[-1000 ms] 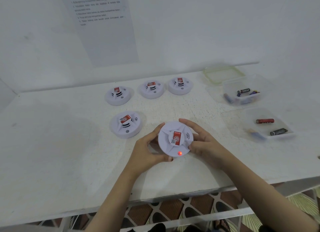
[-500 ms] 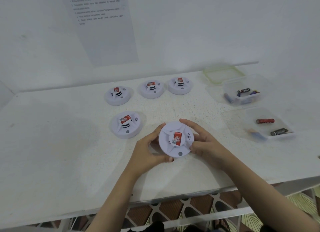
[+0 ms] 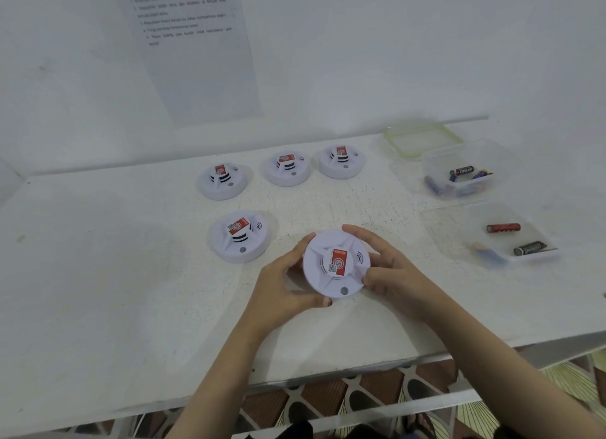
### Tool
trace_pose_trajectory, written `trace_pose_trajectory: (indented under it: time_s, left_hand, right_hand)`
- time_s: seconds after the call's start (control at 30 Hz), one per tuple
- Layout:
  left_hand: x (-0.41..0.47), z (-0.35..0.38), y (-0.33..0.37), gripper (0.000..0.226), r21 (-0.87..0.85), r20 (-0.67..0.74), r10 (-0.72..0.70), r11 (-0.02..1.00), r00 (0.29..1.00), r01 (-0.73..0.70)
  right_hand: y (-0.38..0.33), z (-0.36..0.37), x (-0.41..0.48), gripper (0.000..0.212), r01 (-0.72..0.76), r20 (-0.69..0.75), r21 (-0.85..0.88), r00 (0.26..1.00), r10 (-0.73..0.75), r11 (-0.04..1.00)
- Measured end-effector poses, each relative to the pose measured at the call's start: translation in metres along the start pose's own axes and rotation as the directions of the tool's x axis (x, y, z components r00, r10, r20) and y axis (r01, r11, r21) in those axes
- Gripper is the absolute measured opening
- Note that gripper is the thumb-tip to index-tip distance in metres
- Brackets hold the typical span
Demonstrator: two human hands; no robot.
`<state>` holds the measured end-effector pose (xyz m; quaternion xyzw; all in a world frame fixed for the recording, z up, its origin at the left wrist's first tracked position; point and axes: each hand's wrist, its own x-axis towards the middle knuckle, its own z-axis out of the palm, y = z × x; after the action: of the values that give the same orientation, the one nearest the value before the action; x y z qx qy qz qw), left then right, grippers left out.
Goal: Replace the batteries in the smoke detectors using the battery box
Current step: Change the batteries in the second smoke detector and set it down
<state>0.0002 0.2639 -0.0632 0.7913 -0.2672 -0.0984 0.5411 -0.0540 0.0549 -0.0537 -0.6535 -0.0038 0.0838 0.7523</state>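
— Where's the round white plastic smoke detector with the red sticker?
— Toward the white table's front edge, clamped in the grip of the left hand and right hand. Open table lies left.

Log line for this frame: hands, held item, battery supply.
left hand: grips smoke detector rim | right hand: grips opposite rim | indicator: unlit | battery box: open, lid off

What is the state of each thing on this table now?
Held smoke detector: face up, gripped by left hand and right hand, lamp unlit.
Four other smoke detectors: face up on table, untouched.
Far battery box: open, batteries inside.
Green-rimmed lid: off, lying behind it.
Near battery box: open, three batteries inside.
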Motion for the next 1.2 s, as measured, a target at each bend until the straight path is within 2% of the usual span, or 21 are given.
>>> trace_pose_trajectory:
  time_s: [0.43,1.2]
  left_hand:
    - [0.0009,-0.0003,-0.001,0.091,0.023,-0.002,0.024,0.999,1.0,-0.024]
    - [0.0013,-0.0002,-0.0033,0.089,0.054,0.001,0.06,0.997,0.998,-0.06]
  right_hand:
    - [-0.0006,0.0013,-0.0002,0.068,-0.017,-0.047,0.03,0.999,0.019,0.999]
    - [0.0012,0.001,0.0002,0.067,0.025,-0.035,-0.02,0.999,-0.026,0.999]
